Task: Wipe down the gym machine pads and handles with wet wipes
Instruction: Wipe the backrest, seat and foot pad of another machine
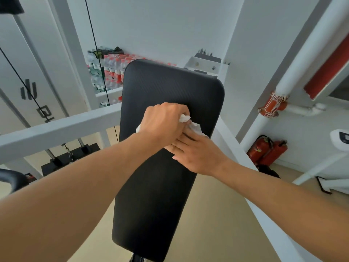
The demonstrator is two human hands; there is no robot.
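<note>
A long black padded machine cushion [166, 148] with rounded corners and a fine ribbed, matte texture is standing tilted, running from the lower middle of the view up toward the wall. Against its upper half, a crumpled white wet wipe [195, 127] is lying bunched and creased, showing in small folds at the edges of the two hands.

The left hand [163, 122] is curling its fingers over the wipe, its grip closing round the wad and holding it against the cushion's surface; a corner of the wipe is sticking out on the near-left side of this grip and another fold is poking out past its knuckles. The right hand [198, 155] is lying just below and to the right of that grip, its fingers straight and flat, pressing on the wipe's lower edge and on the cushion. The two hands are touching, the left one overlapping the right one's fingertips.

Left of the grip, a white square-section metal frame bar [56, 131] is crossing behind the cushion, with a thin black cable [98, 59] hanging beyond it. Past the cushion's top, stacked packs of water bottles with red labels [111, 70] are sitting against the wall. Far right of the grip, two red fire extinguishers [267, 151] are standing on the beige floor [217, 214].
</note>
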